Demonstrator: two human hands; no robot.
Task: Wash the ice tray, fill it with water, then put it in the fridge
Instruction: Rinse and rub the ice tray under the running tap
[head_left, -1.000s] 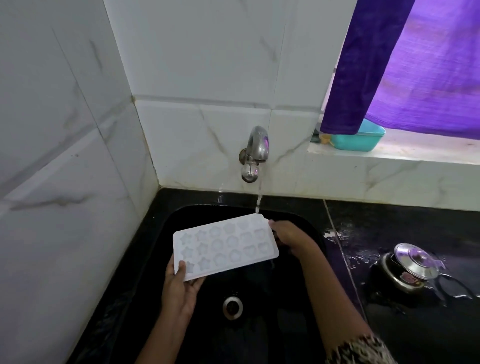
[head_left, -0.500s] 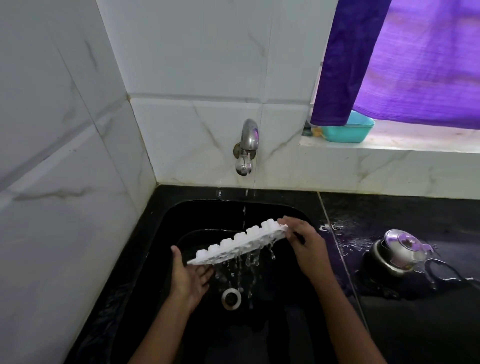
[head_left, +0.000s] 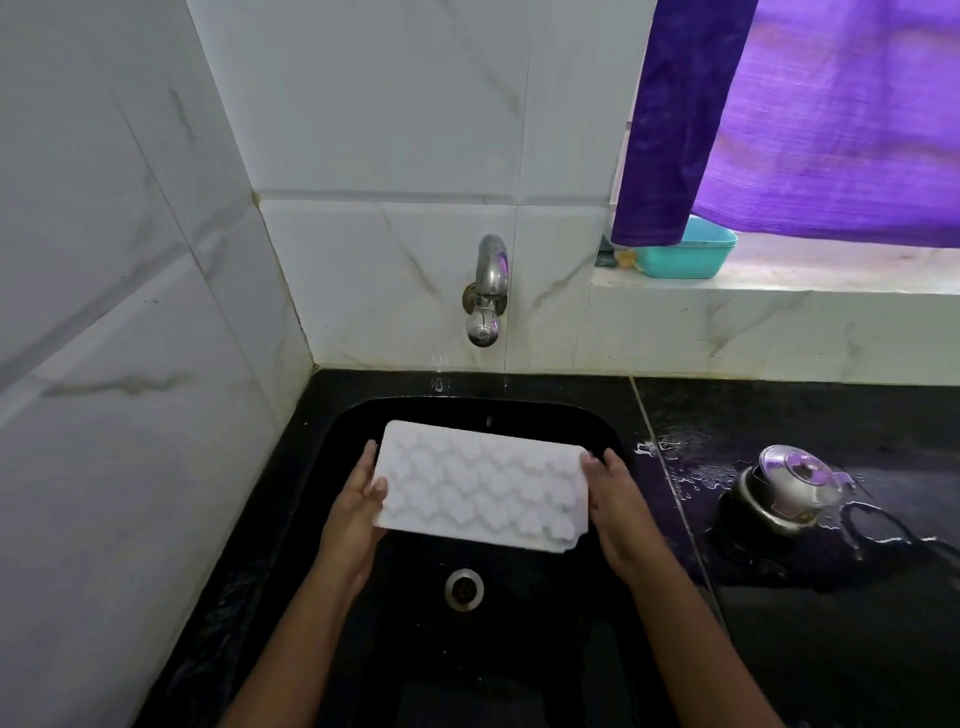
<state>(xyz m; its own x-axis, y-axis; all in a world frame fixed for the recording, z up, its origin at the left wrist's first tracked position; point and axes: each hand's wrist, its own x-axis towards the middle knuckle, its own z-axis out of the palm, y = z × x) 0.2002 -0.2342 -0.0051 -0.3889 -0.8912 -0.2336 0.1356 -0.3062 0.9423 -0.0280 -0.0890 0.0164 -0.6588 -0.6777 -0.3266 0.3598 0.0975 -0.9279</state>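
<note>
Tray: a white moulded plastic ice tray is held level above the basin, underside up, so the bumpy backs of its shaped cells face the ceiling. It hangs above the basin floor, touching nothing but the hands.
Left hand: the left hand grips the tray's left short end, thumb on top and fingers underneath.
Right hand: the right hand clasps the opposite short end, thumb at the top edge.
Sink: a black rounded sink with a steel ring drain below the tray's front edge.
Tap: a chrome wall tap on white marbled tiles, behind and above the tray.
Counter: a wet black stone counter to the right, with a lidded steel pot standing on it.
Sill: a teal plastic tub, partly behind a purple curtain.
</note>
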